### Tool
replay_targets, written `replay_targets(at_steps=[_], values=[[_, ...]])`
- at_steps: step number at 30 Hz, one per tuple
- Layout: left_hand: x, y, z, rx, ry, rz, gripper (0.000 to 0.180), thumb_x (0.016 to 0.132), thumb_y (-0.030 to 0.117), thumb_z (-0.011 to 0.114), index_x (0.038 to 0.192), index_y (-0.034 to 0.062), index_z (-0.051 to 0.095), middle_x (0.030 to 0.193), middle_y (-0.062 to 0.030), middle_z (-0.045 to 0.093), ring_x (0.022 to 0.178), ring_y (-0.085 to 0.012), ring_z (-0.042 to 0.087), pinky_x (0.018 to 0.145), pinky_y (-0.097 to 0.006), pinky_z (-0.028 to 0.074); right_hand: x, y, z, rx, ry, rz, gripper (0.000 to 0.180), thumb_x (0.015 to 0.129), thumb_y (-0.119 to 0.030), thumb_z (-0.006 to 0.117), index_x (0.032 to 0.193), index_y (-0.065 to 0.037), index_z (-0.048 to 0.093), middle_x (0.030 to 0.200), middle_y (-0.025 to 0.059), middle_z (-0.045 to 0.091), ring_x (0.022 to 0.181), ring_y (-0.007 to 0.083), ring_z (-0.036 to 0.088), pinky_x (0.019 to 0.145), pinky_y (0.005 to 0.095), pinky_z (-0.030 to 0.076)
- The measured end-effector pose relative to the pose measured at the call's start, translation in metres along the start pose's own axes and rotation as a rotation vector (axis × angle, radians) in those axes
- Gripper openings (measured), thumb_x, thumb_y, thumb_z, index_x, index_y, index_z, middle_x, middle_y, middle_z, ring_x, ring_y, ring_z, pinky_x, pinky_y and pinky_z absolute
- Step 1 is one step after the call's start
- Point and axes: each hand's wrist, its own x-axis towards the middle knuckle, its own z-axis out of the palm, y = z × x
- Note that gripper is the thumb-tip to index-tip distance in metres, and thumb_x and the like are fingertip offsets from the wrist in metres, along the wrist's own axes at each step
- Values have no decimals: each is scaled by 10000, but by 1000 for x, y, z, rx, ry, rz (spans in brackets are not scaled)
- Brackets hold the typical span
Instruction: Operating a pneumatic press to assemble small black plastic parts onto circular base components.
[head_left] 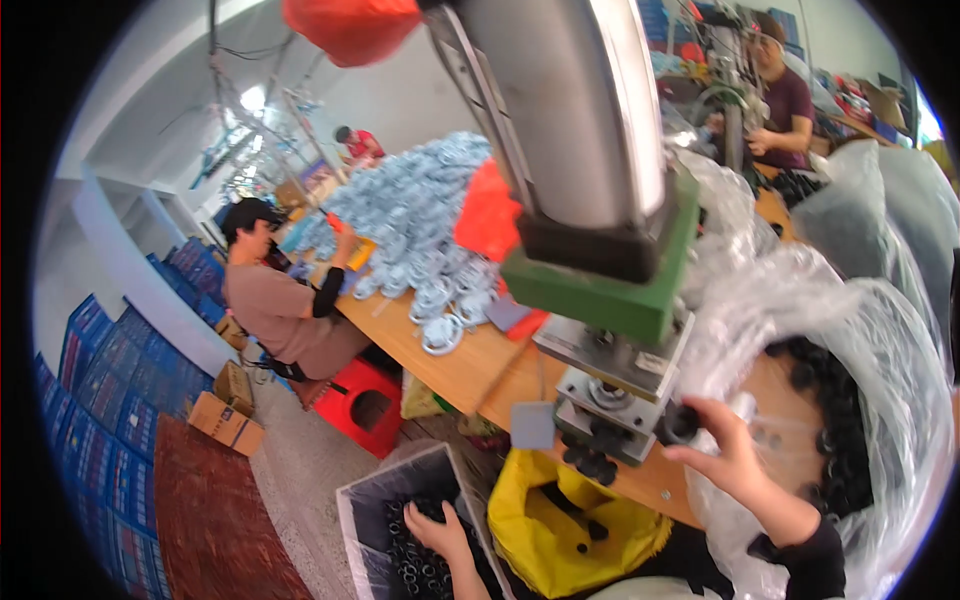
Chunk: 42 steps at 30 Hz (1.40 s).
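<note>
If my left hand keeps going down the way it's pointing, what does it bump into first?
Probably the black rings heaped in the grey bin. Your left hand reaches down into that bin and its fingers look already on the heap, though depth is hard to judge here.

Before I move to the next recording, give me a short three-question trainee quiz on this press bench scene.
1. True or false: the left hand is down in the grey bin of black rings.
2. What does the right hand hold at the press? A) a red bag B) a black round part C) a blue crate
3. Fill in: below the bench edge, between the grey bin and the person's right arm, hangs a ____ bag.

Key:
1. True; the left hand rests among the black rings.
2. B; the fingers grip a black round part beside the press base.
3. Yellow.
</note>
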Motion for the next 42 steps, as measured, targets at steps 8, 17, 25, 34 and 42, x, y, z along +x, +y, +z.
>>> replay_targets(at_steps=[8, 17, 25, 34, 42], values=[[2, 138, 57, -448, -317, 488, 338, 815, 112, 660, 1120, 3, 564, 1236, -179, 548, 1239, -408, 432, 1027, -489, 339, 45, 0, 65, -9, 99, 78, 485, 698, -173, 807, 1086, 11, 582, 924, 187, 642, 846, 349, 635, 728, 384, 515], [0, 187, 104, -151, -470, 771, 316, 886, 176, 522, 1174, 82, 609, 1276, -111, 568, 1236, -367, 468, 950, -488, 406, 45, 13, 63, -56, 13, -73, 630, 686, -149, 772, 1209, 53, 486, 1139, 259, 567, 1026, 414, 555, 870, 427, 464], [7, 180, 109, -220, -502, 808, 348, 879, 114, 492, 1198, 16, 587, 1283, -155, 556, 1237, -434, 443, 992, -478, 387, -52, 69, -61, -456, 366, 448, 289, 818, -168, 649, 1045, 8, 619, 1038, 213, 632, 1005, 377, 583, 868, 420, 463], [-18, 205, 84, -554, -333, 689, 485, 848, 152, 590, 1283, -39, 492, 1311, -228, 510, 1227, -434, 446, 1010, -492, 346, -29, 169, -151, -1144, 391, 363, 402, 750, -91, 618, 1139, -29, 537, 1058, 176, 563, 937, 369, 578, 824, 454, 471], [-29, 330, 50, -1109, -518, 358, 322, 711, 78, 727, 984, -36, 600, 939, -126, 652, 881, -244, 629, 797, -348, 474, -11, 171, -134, -718, 277, 358, 398, 684, -72, 739, 1054, -5, 609, 959, 170, 609, 827, 283, 634, 695, 378, 508]])
